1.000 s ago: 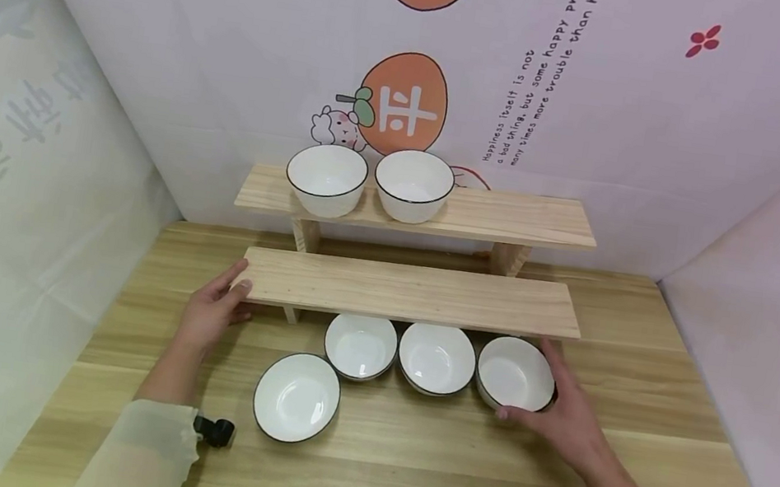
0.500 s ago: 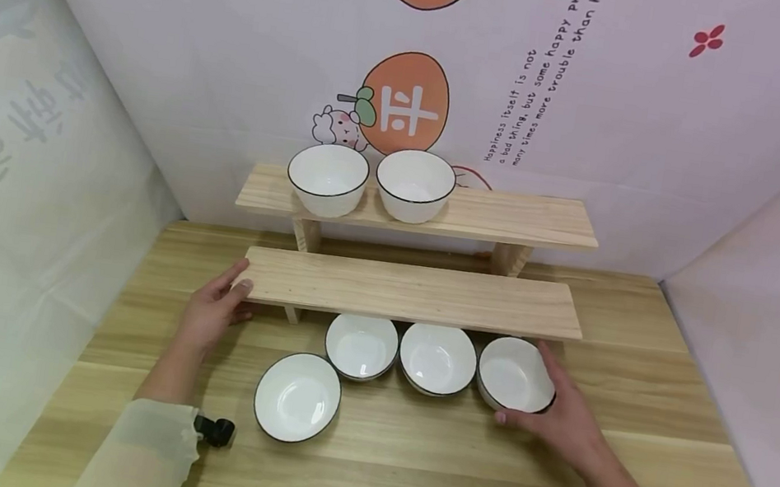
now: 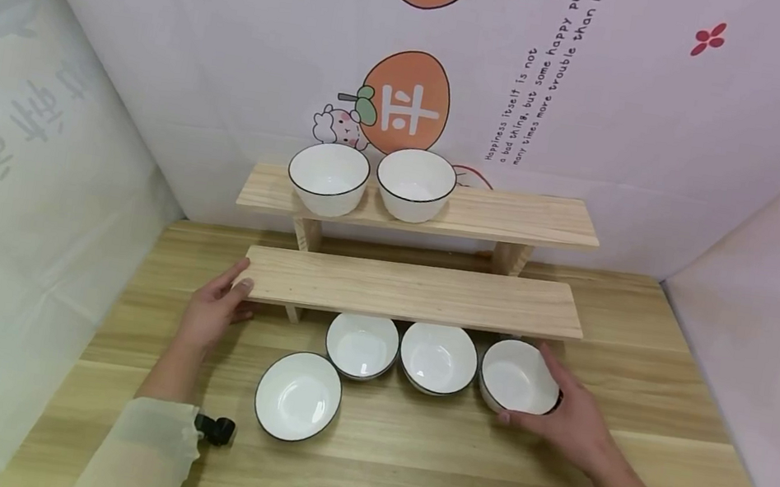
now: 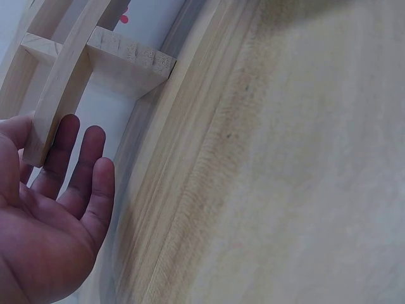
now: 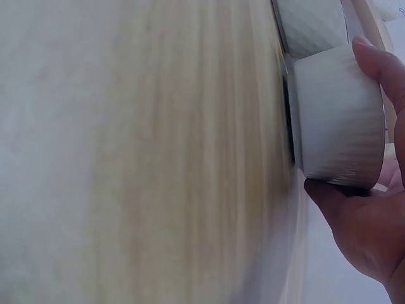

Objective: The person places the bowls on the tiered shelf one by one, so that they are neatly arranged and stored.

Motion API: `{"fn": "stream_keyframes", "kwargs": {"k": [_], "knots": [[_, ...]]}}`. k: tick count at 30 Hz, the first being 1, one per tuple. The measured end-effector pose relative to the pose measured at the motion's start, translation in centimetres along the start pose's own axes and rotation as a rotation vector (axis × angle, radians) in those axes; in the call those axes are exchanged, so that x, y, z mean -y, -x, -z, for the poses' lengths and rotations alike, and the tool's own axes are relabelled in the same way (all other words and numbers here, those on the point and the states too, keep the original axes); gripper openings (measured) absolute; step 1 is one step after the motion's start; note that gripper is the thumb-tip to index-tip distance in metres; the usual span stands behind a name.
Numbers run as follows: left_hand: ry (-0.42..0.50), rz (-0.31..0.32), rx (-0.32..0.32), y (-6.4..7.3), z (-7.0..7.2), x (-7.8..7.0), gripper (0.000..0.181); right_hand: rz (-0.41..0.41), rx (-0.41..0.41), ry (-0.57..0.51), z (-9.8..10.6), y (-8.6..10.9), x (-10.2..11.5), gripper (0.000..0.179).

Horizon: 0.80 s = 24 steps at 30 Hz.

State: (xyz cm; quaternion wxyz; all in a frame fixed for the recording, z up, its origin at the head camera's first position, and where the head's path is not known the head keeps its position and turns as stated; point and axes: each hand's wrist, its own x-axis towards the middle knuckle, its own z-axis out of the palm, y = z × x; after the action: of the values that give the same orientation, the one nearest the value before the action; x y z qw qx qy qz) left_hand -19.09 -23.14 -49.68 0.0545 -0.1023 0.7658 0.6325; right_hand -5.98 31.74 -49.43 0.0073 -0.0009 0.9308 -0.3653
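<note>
My left hand (image 3: 209, 314) holds the left end of the lower shelf board (image 3: 413, 292), thumb on top. In the left wrist view several fingers (image 4: 98, 196) extend below the board's end. At the right, my right hand (image 3: 574, 423) grips a white dark-rimmed bowl (image 3: 519, 378), thumb at its near side and fingers round its right side. The right wrist view shows this bowl's ribbed wall (image 5: 338, 117) between the digits. To its left, a middle bowl (image 3: 438, 358) and a smaller-looking bowl (image 3: 362, 346) stand in a row partly under the board's front edge.
Another white bowl (image 3: 298, 397) stands nearer, at front left. On the upper shelf (image 3: 513, 218) sit two deeper-looking white bowls, the left one (image 3: 328, 178) and the right one (image 3: 416, 185). A printed cloth (image 3: 601, 123) hangs behind the wooden table (image 3: 401, 486).
The gripped bowl has shifted slightly right and nearer with my right hand, widening the gap to the middle bowl. My left hand stays on the board.
</note>
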Motion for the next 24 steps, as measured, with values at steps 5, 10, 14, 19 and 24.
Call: {"fn": "stream_keyframes", "kwargs": {"k": [5, 10, 14, 19, 24], "knots": [[0.009, -0.002, 0.001, 0.0, 0.0, 0.0, 0.061, -0.006, -0.002, -0.012, 0.5, 0.2, 0.4, 0.133], [0.011, 0.008, -0.003, 0.0, 0.0, 0.0, 0.060, -0.003, -0.010, -0.027, 1.1, 0.4, 0.9, 0.132], [0.013, 0.025, -0.001, 0.1, 0.0, -0.4, 0.058, 0.006, -0.026, -0.035, 1.5, 0.4, 1.1, 0.131], [0.010, 0.035, 0.010, 1.6, -0.4, -2.5, 0.057, 0.020, -0.046, -0.029, 1.9, 0.2, 1.4, 0.129], [0.012, 0.036, 0.008, 1.7, -0.5, -2.6, 0.057, 0.013, -0.049, -0.009, 2.3, 0.1, 1.9, 0.129]]}}
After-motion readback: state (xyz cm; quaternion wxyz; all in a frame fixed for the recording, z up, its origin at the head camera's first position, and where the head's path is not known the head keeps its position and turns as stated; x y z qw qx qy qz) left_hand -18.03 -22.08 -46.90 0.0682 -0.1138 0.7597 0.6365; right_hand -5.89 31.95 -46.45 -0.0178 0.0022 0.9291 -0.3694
